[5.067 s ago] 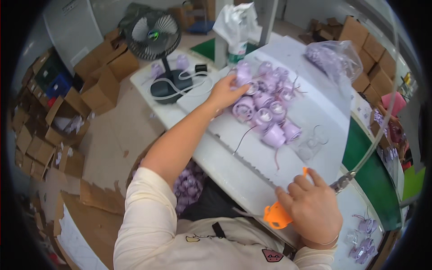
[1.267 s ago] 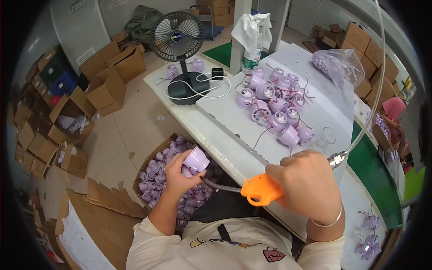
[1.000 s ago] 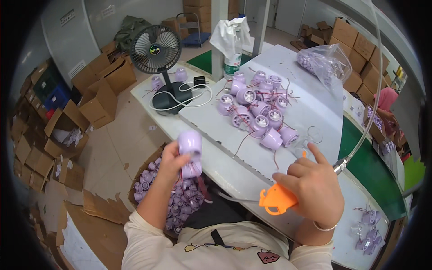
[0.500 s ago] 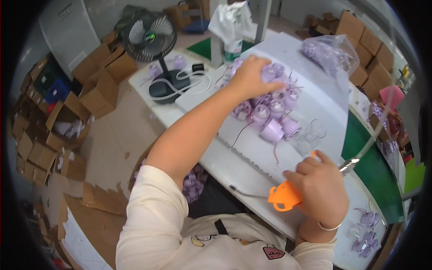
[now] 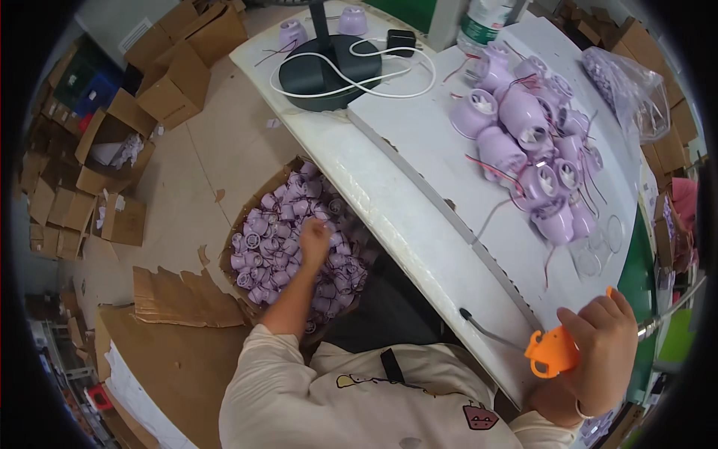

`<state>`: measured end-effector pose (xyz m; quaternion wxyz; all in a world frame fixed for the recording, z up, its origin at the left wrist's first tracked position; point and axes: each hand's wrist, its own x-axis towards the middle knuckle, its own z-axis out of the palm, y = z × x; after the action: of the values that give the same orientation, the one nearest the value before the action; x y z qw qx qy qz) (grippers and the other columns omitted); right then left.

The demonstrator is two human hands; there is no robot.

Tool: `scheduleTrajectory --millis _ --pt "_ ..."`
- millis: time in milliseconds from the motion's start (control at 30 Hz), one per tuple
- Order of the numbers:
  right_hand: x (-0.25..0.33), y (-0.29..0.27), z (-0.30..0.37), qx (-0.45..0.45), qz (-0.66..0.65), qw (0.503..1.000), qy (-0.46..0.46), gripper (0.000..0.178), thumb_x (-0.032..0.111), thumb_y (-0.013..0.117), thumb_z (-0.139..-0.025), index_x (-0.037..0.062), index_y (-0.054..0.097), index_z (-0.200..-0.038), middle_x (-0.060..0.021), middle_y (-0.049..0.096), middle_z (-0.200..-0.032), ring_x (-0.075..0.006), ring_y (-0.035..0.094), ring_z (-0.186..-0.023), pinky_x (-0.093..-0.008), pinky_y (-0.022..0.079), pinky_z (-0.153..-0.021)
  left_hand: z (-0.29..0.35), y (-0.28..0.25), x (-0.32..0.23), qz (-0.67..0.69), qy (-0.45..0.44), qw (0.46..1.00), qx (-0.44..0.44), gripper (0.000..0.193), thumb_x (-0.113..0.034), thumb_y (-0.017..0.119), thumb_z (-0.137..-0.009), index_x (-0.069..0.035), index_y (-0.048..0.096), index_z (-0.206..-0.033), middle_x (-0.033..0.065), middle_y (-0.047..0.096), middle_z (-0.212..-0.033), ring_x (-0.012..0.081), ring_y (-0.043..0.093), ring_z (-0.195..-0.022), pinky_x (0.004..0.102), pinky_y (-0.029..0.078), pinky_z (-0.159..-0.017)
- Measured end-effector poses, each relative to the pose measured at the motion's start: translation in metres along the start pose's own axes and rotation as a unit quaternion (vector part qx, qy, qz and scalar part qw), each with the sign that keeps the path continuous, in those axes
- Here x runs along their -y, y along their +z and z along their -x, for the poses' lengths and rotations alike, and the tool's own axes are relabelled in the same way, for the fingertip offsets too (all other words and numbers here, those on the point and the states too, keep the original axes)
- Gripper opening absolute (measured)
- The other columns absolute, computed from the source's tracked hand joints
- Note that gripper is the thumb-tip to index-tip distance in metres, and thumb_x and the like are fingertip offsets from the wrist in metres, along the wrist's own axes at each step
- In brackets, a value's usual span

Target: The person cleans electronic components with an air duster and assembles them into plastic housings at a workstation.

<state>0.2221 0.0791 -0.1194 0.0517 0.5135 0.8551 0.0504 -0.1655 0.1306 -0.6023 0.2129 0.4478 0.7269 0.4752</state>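
My left hand (image 5: 315, 241) is down over a cardboard box (image 5: 226, 251) beside the table, full of small lilac plastic cup-shaped housings (image 5: 258, 258). Its fingers are small and blurred there, so I cannot make out whether they hold one. My right hand (image 5: 604, 348) is closed round an orange air blow gun (image 5: 555, 352) over the table's near right side. The gun's thin bent nozzle ends in a black tip pointing left, and a hose leaves it on the right. A heap of lilac housings with thin red and dark wires (image 5: 523, 120) lies on the white board (image 5: 419, 161).
Clear plastic rings (image 5: 591, 262) lie beside the heap. At the table's far left stand a black fan base (image 5: 329, 71) with a white cable and two lilac housings. A bottle (image 5: 482, 26) and a clear bag (image 5: 624, 90) are farther back. Open cartons (image 5: 172, 86) stand on the floor.
My left hand has gone from the heap on the table down to the box at the left. The view has turned down and left; my right hand still holds the air blow gun.
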Motion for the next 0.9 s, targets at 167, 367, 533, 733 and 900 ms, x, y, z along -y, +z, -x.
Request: scheduleTrajectory --millis 167,367,533,733,900 --pt "0.002 -0.001 -0.007 0.008 -0.028 1.000 0.010 0.043 0.011 0.068 -0.043 0.0017 0.069 -0.084 -0.0089 0.052 -0.065 -0.0303 0.053 -0.067 -0.0493 0.046 -0.086 0.029 0.096 0.049 -0.042 0.186 0.979 0.077 0.044 -0.015 0.069 -0.071 -0.004 0.061 -0.113 0.0181 0.060 -0.103 0.0365 0.057 -0.096 0.0459 0.046 -0.086" --pt "0.001 -0.004 -0.018 0.025 -0.028 0.999 0.004 0.044 0.015 0.066 -0.043 -0.0001 0.069 -0.083 -0.0089 0.051 -0.064 -0.0301 0.052 -0.067 -0.0458 0.045 -0.076 0.032 0.139 0.023 -0.196 -0.074 0.976 0.065 0.046 -0.018 0.061 -0.082 -0.001 0.051 -0.123 0.0205 0.053 -0.120 0.0416 0.049 -0.112 0.0498 0.041 -0.095" --pt "-0.003 -0.019 -0.034 0.149 -0.033 0.988 -0.010 0.045 0.014 0.066 -0.064 0.0022 0.068 -0.107 -0.0116 0.058 -0.080 -0.0309 0.058 -0.081 -0.0446 0.047 -0.085 0.040 0.133 0.028 0.440 -0.218 0.870 -0.037 0.051 -0.017 0.071 -0.075 -0.001 0.052 -0.120 0.0202 0.051 -0.123 0.0396 0.050 -0.107 0.0470 0.041 -0.095" --pt "-0.002 -0.015 -0.043 0.141 -0.030 0.989 -0.020 0.044 0.015 0.067 -0.065 0.0028 0.068 -0.107 -0.0110 0.057 -0.079 -0.0306 0.057 -0.080 -0.0436 0.046 -0.082 0.038 0.145 0.066 -0.088 -0.224 0.962 -0.132 0.041 -0.008 0.070 -0.076 0.000 0.054 -0.113 0.0200 0.056 -0.108 0.0358 0.055 -0.095 0.0455 0.047 -0.084" --pt "-0.011 -0.011 -0.039 0.136 -0.033 0.990 -0.029 0.044 0.014 0.067 -0.066 0.0032 0.068 -0.108 -0.0109 0.056 -0.080 -0.0303 0.057 -0.080 -0.0425 0.046 -0.081 0.004 0.173 0.113 0.085 -0.417 0.878 -0.217 0.060 -0.041 0.077 -0.069 0.006 0.057 -0.101 0.0216 0.059 -0.101 0.0376 0.058 -0.091 0.0464 0.050 -0.080"
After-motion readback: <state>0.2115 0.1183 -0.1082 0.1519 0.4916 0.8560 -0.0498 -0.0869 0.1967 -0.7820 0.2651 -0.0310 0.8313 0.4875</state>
